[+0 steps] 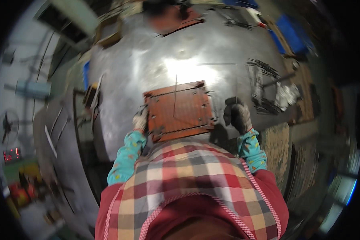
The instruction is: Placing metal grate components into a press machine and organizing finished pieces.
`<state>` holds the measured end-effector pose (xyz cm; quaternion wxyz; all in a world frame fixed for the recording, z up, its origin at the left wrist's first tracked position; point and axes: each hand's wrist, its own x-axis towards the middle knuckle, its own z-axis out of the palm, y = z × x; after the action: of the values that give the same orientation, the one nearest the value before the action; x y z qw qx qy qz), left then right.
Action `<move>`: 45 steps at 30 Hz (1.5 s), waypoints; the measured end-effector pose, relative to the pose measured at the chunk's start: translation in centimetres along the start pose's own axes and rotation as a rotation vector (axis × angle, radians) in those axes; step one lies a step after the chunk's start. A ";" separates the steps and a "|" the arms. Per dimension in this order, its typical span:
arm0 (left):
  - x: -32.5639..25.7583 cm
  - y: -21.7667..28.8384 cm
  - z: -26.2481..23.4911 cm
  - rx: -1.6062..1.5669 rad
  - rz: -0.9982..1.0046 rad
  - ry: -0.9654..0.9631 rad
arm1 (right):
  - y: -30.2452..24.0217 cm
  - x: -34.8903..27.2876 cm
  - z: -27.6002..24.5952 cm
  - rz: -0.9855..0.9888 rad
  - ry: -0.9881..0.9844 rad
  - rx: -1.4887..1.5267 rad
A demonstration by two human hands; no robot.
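Note:
In front of me a reddish-brown ribbed square plate (180,108), with small dark fittings along its edges, lies on a grey metal table. A thin bent wire (175,96) lies across it, its upper end reaching past the far edge. My left hand (140,121), in a pale glove, is closed at the plate's left edge; what its fingers grip is hidden. To the right of the plate, apart from it, my right hand (239,115) wears a dark-palmed glove. It is blurred, but its fingers look closed on a thin wire rising from them.
Several dark wire pieces (262,86) are heaped at the right, beside a crumpled silvery bag (287,96). At the far side a blurred person (166,20) is by another reddish plate (190,21). Blue bins (294,34) stand at the far right. Stacked strips (304,170) lie near right.

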<state>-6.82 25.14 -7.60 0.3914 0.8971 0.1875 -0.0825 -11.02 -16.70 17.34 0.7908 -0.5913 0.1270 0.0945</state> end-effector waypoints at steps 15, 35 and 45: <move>-5.9 12.9 -4.0 0.033 -0.277 -0.188 | 5.4 1.6 2.3 0.420 -0.079 -0.106; -5.3 11.9 -3.9 0.164 -0.201 -0.248 | 3.5 1.1 3.3 0.569 -0.108 -0.186; -5.8 13.3 -4.0 0.168 -0.298 -0.250 | 2.9 0.7 3.6 0.601 -0.089 -0.098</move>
<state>-6.76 18.20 5.71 0.3188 0.8718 0.2605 -0.2655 -10.94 -12.42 15.47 0.7028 -0.5599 0.2568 0.3559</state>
